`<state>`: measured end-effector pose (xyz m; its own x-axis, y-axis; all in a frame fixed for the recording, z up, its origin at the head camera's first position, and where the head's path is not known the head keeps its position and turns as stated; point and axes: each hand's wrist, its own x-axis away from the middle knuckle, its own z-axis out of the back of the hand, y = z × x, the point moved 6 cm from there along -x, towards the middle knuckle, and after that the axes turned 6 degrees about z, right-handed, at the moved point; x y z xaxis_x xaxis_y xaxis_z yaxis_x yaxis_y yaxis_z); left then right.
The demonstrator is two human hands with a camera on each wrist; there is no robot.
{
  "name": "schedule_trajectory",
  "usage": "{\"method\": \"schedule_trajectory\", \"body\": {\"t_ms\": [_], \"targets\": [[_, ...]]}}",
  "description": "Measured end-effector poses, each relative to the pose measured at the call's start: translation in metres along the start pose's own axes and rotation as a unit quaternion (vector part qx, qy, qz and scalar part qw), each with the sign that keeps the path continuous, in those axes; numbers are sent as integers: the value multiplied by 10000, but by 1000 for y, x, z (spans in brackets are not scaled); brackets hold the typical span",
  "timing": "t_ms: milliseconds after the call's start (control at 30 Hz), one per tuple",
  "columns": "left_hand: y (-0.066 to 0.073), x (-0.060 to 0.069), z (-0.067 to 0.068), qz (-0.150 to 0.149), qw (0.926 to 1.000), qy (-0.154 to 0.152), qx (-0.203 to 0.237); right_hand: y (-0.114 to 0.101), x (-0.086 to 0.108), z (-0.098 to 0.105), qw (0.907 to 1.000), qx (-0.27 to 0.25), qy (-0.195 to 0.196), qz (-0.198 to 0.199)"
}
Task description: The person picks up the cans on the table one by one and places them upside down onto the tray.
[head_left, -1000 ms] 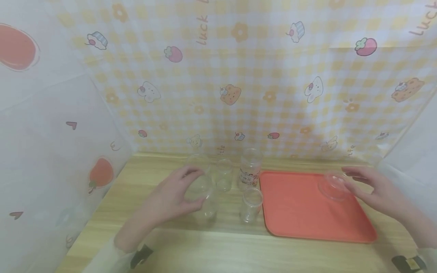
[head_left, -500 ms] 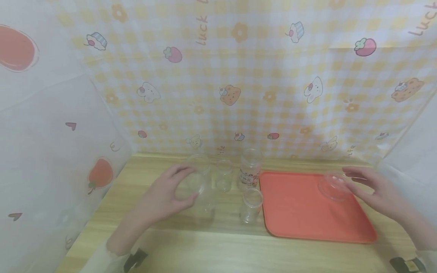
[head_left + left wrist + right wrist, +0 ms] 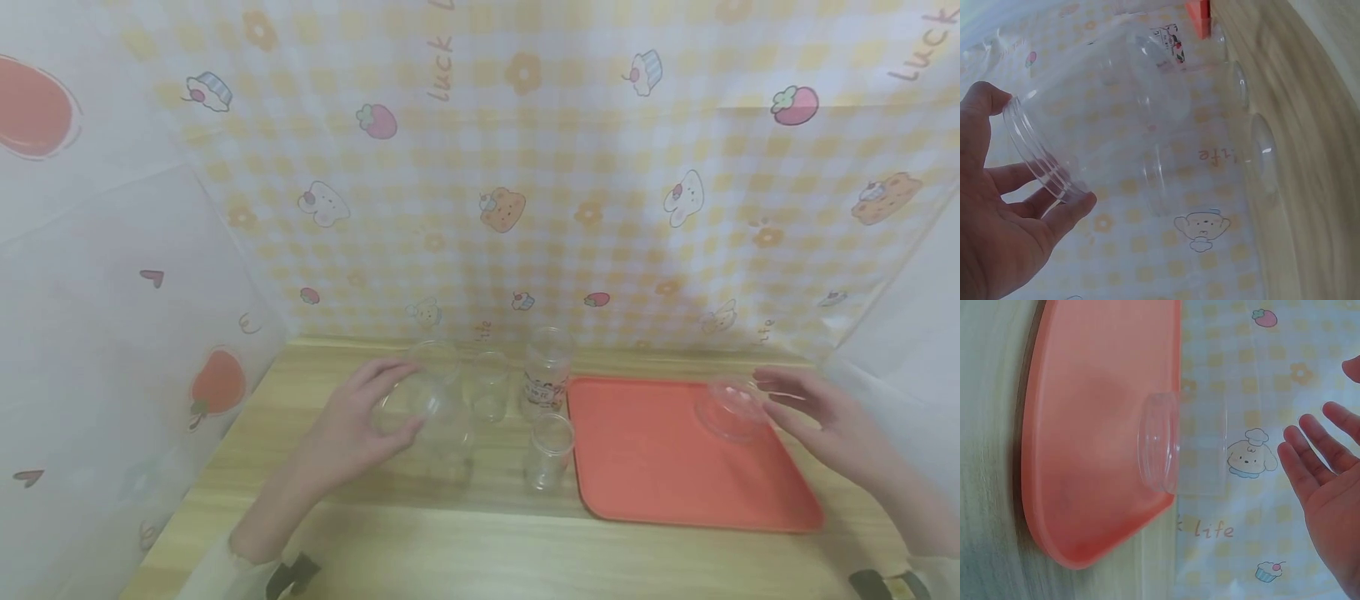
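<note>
My left hand grips a clear plastic jar by its ridged rim, thumb on one side and fingers on the other. The jar lies tilted sideways in the hand; its outline blends with clear containers behind it in the head view. On the red tray, toward its back right, stands another clear jar, its ridged end down on the tray. My right hand hovers beside that jar with fingers spread. A gap separates the fingers from the jar in the right wrist view.
Left of the tray stand a labelled clear jar, a narrow clear container and a clear container nearer the front. Another clear container is partly hidden behind the held jar. A patterned cloth hangs along the table's back edge.
My left hand has shifted left with the jar in its grip, away from the standing containers, and the jar's mouth shows more. The right hand has barely moved.
</note>
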<state>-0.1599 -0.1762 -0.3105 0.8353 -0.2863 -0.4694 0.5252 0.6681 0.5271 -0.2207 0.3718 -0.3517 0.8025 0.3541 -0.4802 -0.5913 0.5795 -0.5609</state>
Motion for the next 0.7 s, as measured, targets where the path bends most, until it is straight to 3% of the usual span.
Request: {"method": "schedule_trajectory", "body": {"t_ms": [233,500,700], "targets": [[-9,2,-1,245,9986,88,464,-6,-2,-4,9994,-311,76,161],[-16,3,-5,69,9933,294,1116,-15,-8,-9,9972,-666,76,337],[-19,4,-7,175,9897,431,1356,-16,-11,-14,9942,-936,114,527]]}}
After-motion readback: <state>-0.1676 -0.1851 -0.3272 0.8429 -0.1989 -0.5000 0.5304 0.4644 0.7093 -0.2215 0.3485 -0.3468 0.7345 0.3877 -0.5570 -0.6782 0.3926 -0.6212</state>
